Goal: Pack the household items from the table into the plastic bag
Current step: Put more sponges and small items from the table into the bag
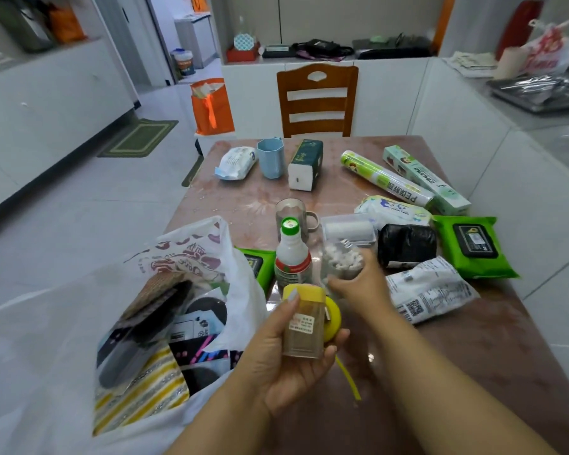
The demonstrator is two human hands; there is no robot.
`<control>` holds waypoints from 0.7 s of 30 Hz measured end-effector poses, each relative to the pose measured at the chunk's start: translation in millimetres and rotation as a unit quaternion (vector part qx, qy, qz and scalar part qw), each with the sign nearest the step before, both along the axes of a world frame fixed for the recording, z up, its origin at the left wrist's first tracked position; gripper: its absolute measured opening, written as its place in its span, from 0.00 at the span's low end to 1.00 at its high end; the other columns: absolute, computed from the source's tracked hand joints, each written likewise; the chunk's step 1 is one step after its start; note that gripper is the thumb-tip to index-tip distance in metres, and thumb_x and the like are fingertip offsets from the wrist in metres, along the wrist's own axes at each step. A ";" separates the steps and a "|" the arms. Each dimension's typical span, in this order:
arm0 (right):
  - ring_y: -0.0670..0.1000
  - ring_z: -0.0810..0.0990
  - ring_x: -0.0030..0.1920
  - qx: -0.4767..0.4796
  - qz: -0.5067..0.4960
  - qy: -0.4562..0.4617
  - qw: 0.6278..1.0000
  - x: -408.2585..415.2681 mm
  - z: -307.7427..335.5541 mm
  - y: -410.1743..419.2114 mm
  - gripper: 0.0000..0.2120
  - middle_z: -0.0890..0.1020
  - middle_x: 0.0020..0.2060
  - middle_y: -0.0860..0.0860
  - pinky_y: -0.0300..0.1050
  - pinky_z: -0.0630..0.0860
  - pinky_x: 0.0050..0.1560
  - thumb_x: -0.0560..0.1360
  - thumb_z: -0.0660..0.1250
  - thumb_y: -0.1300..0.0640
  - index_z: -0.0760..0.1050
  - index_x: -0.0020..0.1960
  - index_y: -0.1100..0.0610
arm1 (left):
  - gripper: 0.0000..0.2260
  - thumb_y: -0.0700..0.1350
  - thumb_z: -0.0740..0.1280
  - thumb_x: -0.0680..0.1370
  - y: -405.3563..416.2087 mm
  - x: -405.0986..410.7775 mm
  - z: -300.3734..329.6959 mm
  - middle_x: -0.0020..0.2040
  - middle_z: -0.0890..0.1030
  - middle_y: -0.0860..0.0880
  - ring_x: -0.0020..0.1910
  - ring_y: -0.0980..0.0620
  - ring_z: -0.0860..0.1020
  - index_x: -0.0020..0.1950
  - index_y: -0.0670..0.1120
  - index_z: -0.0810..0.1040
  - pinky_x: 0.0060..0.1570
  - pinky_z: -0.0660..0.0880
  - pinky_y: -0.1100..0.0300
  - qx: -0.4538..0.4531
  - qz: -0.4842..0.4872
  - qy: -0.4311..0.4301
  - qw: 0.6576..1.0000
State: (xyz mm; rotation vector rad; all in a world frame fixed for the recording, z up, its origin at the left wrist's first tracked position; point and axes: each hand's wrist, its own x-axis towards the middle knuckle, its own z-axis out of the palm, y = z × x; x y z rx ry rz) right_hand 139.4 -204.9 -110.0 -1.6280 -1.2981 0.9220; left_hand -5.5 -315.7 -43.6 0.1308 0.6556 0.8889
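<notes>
The left hand curls round a small clear jar with a yellow lid, held just right of the open white plastic bag at the near left edge of the brown glossy table. A yellow disc-shaped tape measure sits behind the jar (whether the hand holds it too is unclear). Just beyond, the right hand grips a clear tub of white cotton swabs. Beside it stands one white bottle with a green cap. Two green soft wipe packs lie on the table, one far right, one half hidden by the bag.
</notes>
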 end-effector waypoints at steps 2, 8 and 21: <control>0.52 0.81 0.46 0.023 -0.003 0.053 0.998 3.2 36.5 -8.6 0.27 0.80 0.45 0.50 0.44 0.77 0.43 0.60 0.78 0.59 0.69 0.55 0.51 | 0.33 0.50 0.84 0.52 -6.2 -7.2 16.0 0.48 0.80 0.38 0.47 0.37 0.79 0.53 0.38 0.81 0.28 0.79 0.57 0.034 -0.016 -0.016 0.999; 0.52 0.83 0.54 0.017 0.186 0.307 0.933 -40.2 149.0 -50.3 0.31 0.84 0.52 0.48 0.52 0.80 0.52 0.54 0.80 0.59 0.74 0.55 0.46 | 0.33 0.50 0.83 0.53 -46.2 -80.7 64.2 0.54 0.81 0.38 0.47 0.37 0.80 0.56 0.40 0.82 0.28 0.79 0.57 0.092 0.052 -0.017 0.994; 0.57 0.75 0.58 -0.256 0.175 0.232 0.922 -196.6 88.3 -53.1 0.36 0.74 0.62 0.55 0.57 0.76 0.57 0.59 0.76 0.51 0.66 0.62 0.53 | 0.31 0.53 0.77 0.64 -3.2 -205.9 15.6 0.59 0.82 0.45 0.51 0.47 0.83 0.65 0.48 0.74 0.33 0.77 0.55 -0.025 0.228 0.350 0.908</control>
